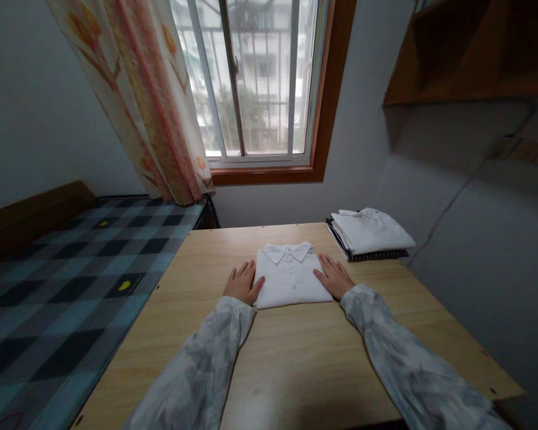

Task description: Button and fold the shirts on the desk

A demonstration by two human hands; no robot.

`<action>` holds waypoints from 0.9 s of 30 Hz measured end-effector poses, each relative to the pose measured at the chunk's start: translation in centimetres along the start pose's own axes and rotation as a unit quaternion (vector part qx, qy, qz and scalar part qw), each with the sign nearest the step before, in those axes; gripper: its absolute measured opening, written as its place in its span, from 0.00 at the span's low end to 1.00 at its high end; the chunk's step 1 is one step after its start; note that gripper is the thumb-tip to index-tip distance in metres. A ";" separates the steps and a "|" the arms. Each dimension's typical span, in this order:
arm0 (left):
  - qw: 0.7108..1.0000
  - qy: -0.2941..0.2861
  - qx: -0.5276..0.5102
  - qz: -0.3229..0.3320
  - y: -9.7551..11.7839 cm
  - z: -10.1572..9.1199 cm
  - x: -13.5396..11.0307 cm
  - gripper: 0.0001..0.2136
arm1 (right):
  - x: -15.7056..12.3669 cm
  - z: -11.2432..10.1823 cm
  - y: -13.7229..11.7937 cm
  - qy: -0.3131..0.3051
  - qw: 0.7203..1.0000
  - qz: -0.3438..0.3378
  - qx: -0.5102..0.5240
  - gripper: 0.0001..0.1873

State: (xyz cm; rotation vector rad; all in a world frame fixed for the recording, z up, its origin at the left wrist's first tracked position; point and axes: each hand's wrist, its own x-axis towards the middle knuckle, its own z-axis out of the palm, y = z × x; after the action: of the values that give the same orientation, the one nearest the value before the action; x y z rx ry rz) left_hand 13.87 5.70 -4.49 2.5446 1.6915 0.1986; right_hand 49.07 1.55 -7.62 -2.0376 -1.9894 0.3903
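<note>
Position of the folded white polo shirt [291,276]: it is laid flat on the tabletop [296,358], directly ahead of the person and midway between the two hands, with the collar turned away toward the window [255,77]. Its long axis is aligned front to back, from hem fold to collar, although the folded outline is close to square.

The left hand [243,282] is placed palm down on the tabletop, with its fingertips touching the shirt's left edge. The right hand [335,276] is placed palm down at the right edge, its fingers touching the fabric there. Both hands are spread flat with the fingers extended, and nothing is gripped by either. The shirt is thus bracketed from both sides, and neither hand is noticeably nearer than the other.

A stack of folded garments [367,236], white on top with dark layers beneath, is set at the far right of the tabletop, apart from the shirt. A bed [72,280] with a checked cover is seen just beside the tabletop on the left, below a patterned curtain [147,101].
</note>
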 end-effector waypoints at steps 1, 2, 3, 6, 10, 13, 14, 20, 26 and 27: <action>1.000 0.000 0.000 0.007 0.0 -0.1 0.0 0.32 | -0.1 0.1 -0.4 0.008 1.000 -0.003 0.027 0.41; 1.000 0.000 0.001 0.011 0.1 -0.1 0.0 0.34 | -0.1 0.1 -0.7 0.024 0.998 -0.011 0.057 0.43; 1.000 0.001 0.003 0.013 0.1 -0.2 0.0 0.36 | -0.1 0.1 -0.9 0.043 0.995 -0.019 0.091 0.45; 1.000 0.003 0.002 0.016 0.1 -0.2 0.0 0.38 | 0.1 0.1 -1.4 0.093 0.967 -0.013 0.238 0.40; 1.000 0.005 -0.001 0.012 0.1 -0.2 0.0 0.38 | 0.8 0.1 -2.0 0.113 0.873 0.081 0.468 0.24; 1.000 0.007 -0.003 0.012 0.1 -0.2 0.0 0.38 | 1.1 -0.1 -2.3 0.118 0.796 0.150 0.575 0.22; 1.000 0.008 -0.004 0.013 0.2 -0.3 0.0 0.37 | 1.2 -0.3 -2.3 0.118 0.780 0.164 0.593 0.22; 1.000 0.013 -0.005 0.017 0.2 -0.4 -0.1 0.35 | 1.2 -2.0 -2.1 -0.021 0.756 0.169 0.632 0.16; 1.000 0.021 -0.008 0.016 0.1 -0.1 -0.2 0.36 | 1.3 -1.4 -2.7 -0.012 0.799 0.131 0.587 0.22; 1.000 0.023 -0.009 0.017 0.0 0.0 -0.1 0.35 | 1.2 -0.9 -3.0 0.010 0.808 0.116 0.578 0.24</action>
State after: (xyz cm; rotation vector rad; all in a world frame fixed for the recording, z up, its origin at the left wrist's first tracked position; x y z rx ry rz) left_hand 13.83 5.55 -4.46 2.5774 1.6547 0.2745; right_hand 46.68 2.83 -5.65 -1.3780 -0.9502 1.2399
